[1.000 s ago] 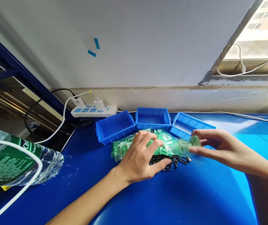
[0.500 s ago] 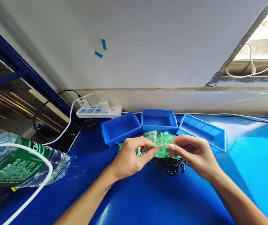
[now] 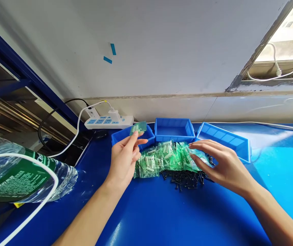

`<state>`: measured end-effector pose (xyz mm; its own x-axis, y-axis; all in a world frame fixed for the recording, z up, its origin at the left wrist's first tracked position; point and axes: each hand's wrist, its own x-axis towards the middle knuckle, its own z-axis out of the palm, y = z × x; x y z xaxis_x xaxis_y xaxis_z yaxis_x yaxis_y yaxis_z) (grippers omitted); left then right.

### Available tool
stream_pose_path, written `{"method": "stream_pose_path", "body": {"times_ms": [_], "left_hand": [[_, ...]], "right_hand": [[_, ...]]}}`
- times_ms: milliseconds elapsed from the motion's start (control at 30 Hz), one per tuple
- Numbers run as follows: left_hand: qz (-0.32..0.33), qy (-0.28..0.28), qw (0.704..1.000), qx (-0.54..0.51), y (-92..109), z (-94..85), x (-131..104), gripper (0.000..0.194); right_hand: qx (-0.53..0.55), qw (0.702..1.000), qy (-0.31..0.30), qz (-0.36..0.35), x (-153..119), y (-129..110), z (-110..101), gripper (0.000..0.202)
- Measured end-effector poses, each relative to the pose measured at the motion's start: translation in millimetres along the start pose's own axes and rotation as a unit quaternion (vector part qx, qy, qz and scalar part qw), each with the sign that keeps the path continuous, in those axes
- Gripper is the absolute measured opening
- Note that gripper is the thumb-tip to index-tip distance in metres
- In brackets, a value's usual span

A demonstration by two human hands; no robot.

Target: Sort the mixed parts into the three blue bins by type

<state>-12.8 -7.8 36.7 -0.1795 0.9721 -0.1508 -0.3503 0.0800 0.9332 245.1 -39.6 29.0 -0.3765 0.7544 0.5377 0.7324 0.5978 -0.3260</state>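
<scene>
One heap of black screws (image 3: 186,180) below the frame's centre, green packets (image 3: 168,157) just beyond, right hand (image 3: 219,160) at centre right, loosely spread near them, left hand (image 3: 124,153) apart, centre left, pinching one small green packet (image 3: 139,127) before the leftmost of three blue trays (image 3: 149,142).

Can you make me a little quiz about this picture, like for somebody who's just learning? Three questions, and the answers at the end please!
1. How many blue boxes are there?
2. Which choice says who is holding up a small green packet?
A) the left hand only
B) the right hand only
C) both hands together
3. True or false: all the black screws are inside the boxes.

Key:
1. Three.
2. A. The left hand pinches it between its fingers.
3. False. Black screws lie on the blue table.
</scene>
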Motion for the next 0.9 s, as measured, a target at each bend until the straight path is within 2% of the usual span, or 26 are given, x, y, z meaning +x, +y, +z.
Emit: {"method": "stream_pose_path", "body": {"times_ms": [100, 167, 267, 400, 533, 900], "left_hand": [[-0.022, 0.025, 0.999, -0.016, 1, 0.5, 1, 0.050], [-0.009, 0.007, 1.000, 0.005, -1, 2.0, -1, 0.046], [0.043, -0.026, 0.997, 0.058, -7, 4.2, -7, 0.034], [0.104, -0.062, 0.986, 0.118, -13, 4.6, -13, 0.031], [0.125, -0.088, 0.975, 0.165, -14, 4.6, -18, 0.032], [0.154, -0.093, 0.961, 0.210, -8, 9.6, -24, 0.031]], "right_hand": [[-0.010, 0.999, -0.049, -0.018, -2, 3, 0, 0.022], [-0.008, 0.997, -0.069, -0.021, -3, 3, 0, 0.028], [0.003, 0.997, -0.080, -0.012, -5, 0, -1, 0.040], [-0.001, 0.997, -0.082, -0.007, -5, -4, 0, 0.048], [-0.013, 0.997, -0.074, -0.019, -5, -6, 3, 0.045], [-0.025, 0.998, -0.033, -0.038, -5, 1, 10, 0.038]]}}
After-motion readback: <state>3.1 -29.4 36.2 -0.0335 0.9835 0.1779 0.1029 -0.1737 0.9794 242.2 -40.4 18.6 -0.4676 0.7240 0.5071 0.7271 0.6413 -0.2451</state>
